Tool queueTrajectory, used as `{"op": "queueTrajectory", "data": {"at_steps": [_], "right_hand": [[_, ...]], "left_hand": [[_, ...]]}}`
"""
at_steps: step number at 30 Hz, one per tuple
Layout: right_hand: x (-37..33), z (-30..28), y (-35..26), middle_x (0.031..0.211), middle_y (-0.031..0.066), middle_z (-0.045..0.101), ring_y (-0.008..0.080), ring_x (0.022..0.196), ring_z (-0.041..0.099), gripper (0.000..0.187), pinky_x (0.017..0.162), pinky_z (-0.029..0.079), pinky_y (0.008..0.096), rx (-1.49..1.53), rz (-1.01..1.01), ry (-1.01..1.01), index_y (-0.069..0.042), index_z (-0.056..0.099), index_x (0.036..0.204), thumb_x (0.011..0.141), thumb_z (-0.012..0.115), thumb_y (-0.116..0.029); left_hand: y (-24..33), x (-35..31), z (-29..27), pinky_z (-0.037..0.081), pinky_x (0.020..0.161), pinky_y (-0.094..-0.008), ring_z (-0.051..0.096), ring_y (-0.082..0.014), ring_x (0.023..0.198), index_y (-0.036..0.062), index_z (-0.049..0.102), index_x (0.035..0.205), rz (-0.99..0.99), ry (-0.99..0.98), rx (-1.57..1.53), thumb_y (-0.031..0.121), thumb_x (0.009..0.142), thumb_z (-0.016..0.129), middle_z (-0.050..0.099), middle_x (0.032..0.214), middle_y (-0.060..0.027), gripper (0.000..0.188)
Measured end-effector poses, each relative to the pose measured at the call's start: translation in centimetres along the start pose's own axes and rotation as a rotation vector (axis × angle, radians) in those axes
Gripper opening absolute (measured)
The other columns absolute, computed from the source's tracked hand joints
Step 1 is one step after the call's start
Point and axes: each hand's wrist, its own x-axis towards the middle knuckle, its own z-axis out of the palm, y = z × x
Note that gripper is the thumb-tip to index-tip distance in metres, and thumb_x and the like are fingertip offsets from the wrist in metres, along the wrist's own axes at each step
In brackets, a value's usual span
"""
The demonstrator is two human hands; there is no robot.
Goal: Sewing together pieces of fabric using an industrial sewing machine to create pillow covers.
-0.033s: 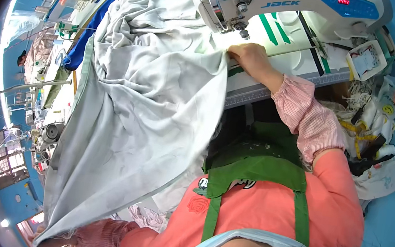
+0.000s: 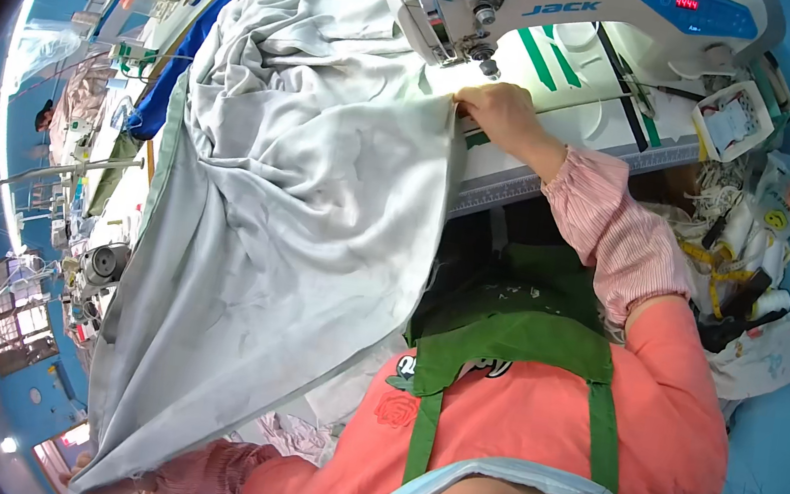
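A large pale grey cloth (image 2: 287, 222) lies bunched beside the sewing machine (image 2: 570, 4), and its near part stretches down over the table edge to the lower left. Close to the needle area, my right hand (image 2: 504, 116) is closed in a pinch on the cloth's upper right corner. Far out at the lower left, my left hand (image 2: 144, 488) grips the opposite end of the cloth, partly covered by it. Between the two hands the cloth's edge hangs in a long slanting line, with soft folds across the middle.
Green strips (image 2: 536, 60) and a black strip lie on the machine bed. A ruler (image 2: 493, 194) runs along the table's front edge. A white tray (image 2: 733, 121) stands at the right, above thread spools and a yellow tape measure (image 2: 718, 269). Other machines line the left.
The cloth's hanging right edge has shifted slightly left, and its folds have changed a little. My left hand has moved slightly; my right hand stays at the corner.
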Motion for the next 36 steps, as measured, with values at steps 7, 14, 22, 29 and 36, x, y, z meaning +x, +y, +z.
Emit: {"op": "queueTrajectory", "data": {"at_steps": [7,14,22,29,36], "right_hand": [[0.9,1.0,0.5,0.082,0.0019,0.067,0.0208,0.080,0.065,0.013,0.066,0.052,0.0324,-0.243,-0.027,0.086,-0.017,0.070,0.085,0.078,0.060,-0.012],[0.0,0.3,-2.2,0.097,0.0031,0.066,0.0240,0.095,0.061,0.020,0.077,0.051,0.0348,-0.180,-0.069,0.119,-0.016,0.070,0.095,0.078,0.061,-0.008],[2.7,2.5,-17.8,0.140,0.0003,0.048,0.0250,0.129,0.045,0.052,0.100,0.037,0.0585,-0.268,-0.352,-0.768,-0.028,0.050,0.132,0.084,0.058,-0.009],[-3.3,-4.1,-21.1,0.129,0.0045,0.055,0.0243,0.124,0.047,0.060,0.097,0.038,0.0517,-0.005,-0.679,-0.329,-0.018,0.056,0.128,0.071,0.075,-0.014],[-7.2,-4.4,-27.4,0.098,0.0015,0.065,0.0210,0.089,0.061,0.033,0.078,0.050,0.0337,0.199,-0.823,0.071,-0.010,0.066,0.101,0.070,0.076,-0.013]], "left_hand": [[1.6,-1.5,-8.0,0.049,0.082,-0.0337,0.064,-0.0235,0.090,-0.0002,0.066,0.103,0.054,0.079,0.126,0.016,0.079,0.075,0.067,0.101,-0.0127,0.031],[2.4,-4.8,-16.8,0.048,0.084,-0.0356,0.063,-0.0254,0.094,-0.0003,0.065,0.106,0.116,0.174,0.234,0.018,0.078,0.076,0.066,0.105,-0.0137,0.035],[1.8,-8.9,-23.7,0.047,0.087,-0.0377,0.062,-0.0275,0.099,-0.0005,0.064,0.109,0.228,0.259,0.402,0.020,0.077,0.077,0.064,0.109,-0.0147,0.041],[0.3,-10.2,-23.9,0.047,0.074,-0.0368,0.064,-0.0247,0.083,0.0019,0.064,0.105,0.442,0.349,0.619,0.030,0.082,0.075,0.066,0.093,-0.0095,0.037],[-0.4,-11.6,-23.9,0.046,0.071,-0.0329,0.061,-0.0195,0.081,0.0018,0.065,0.102,-0.072,0.535,-0.357,0.028,0.084,0.072,0.066,0.087,-0.0078,0.032]]}}
